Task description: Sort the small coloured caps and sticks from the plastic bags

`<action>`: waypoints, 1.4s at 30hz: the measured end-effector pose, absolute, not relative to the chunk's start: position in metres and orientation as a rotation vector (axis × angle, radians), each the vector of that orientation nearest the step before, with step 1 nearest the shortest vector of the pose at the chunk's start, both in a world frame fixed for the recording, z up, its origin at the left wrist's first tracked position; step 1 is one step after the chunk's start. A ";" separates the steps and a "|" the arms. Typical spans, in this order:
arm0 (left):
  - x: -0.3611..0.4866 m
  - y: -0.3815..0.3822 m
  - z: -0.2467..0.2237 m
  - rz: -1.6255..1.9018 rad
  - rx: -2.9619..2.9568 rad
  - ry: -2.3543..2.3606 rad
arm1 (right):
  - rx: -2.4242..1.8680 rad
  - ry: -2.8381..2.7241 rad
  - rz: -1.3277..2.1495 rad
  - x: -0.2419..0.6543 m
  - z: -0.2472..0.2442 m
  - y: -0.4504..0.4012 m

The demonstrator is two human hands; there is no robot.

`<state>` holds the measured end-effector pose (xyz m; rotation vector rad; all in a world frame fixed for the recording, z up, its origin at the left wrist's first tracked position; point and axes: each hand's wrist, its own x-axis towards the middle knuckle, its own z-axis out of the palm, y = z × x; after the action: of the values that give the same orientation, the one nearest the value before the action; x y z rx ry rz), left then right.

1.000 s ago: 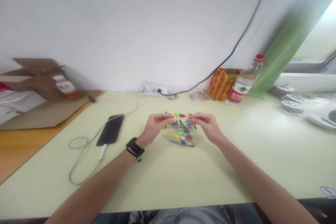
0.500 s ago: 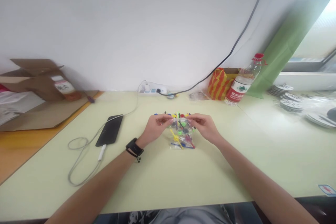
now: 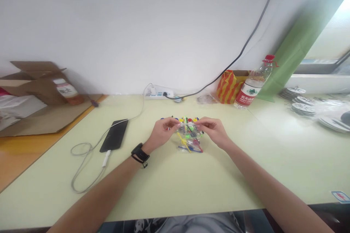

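Observation:
A clear plastic bag (image 3: 190,145) of small colourful parts hangs between my two hands over the middle of the table. Yellow, blue, red and green pieces show through its film. My left hand (image 3: 163,131), with a black watch at the wrist, pinches the bag's upper left edge between thumb and fingers. At the upper right edge, my right hand (image 3: 212,129) pinches it in the same way. Just behind the bag lie more small coloured parts (image 3: 189,119), partly hidden by it and by my fingers.
Left on the table (image 3: 175,189) lies a black phone (image 3: 114,136) with a white cable. A power strip (image 3: 159,93) rests by the wall. A large water bottle (image 3: 249,89) and a red-yellow striped bag (image 3: 228,87) stand back right. An opened cardboard box (image 3: 38,91) is far left.
The lower part of the bag has shifted slightly upward and looks shorter, its parts bunched a little closer. Both hands stay nearly where they were, still pinching the bag.

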<state>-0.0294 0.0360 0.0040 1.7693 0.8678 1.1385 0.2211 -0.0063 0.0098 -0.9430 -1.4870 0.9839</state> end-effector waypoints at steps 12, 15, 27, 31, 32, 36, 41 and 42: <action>-0.028 0.029 0.011 1.120 1.630 0.814 | -0.916 -1.489 0.996 0.222 0.011 -0.007; -0.027 0.030 0.010 1.135 1.665 0.810 | -0.926 -1.523 0.969 0.221 0.010 -0.006; -0.028 0.032 0.006 1.103 1.845 0.847 | -0.960 -1.555 0.878 0.214 0.007 -0.009; -0.027 0.030 0.010 1.124 1.743 0.773 | -0.909 -1.514 0.940 0.216 0.006 -0.008; -0.027 0.029 0.011 1.129 1.730 0.777 | -0.905 -1.511 0.949 0.216 0.006 -0.008; -0.026 0.027 0.013 1.127 1.667 0.787 | -0.896 -1.541 0.910 0.215 0.007 -0.010; -0.023 0.026 0.009 1.066 1.621 0.750 | -0.884 -1.586 0.929 0.216 0.015 -0.015; -0.022 0.025 0.009 1.042 1.622 0.742 | -0.899 -1.579 0.973 0.215 0.016 -0.015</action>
<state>-0.0223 0.0252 0.0088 1.6219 0.7422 1.0421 0.2151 -0.0155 0.0163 -0.8992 -1.5794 0.9731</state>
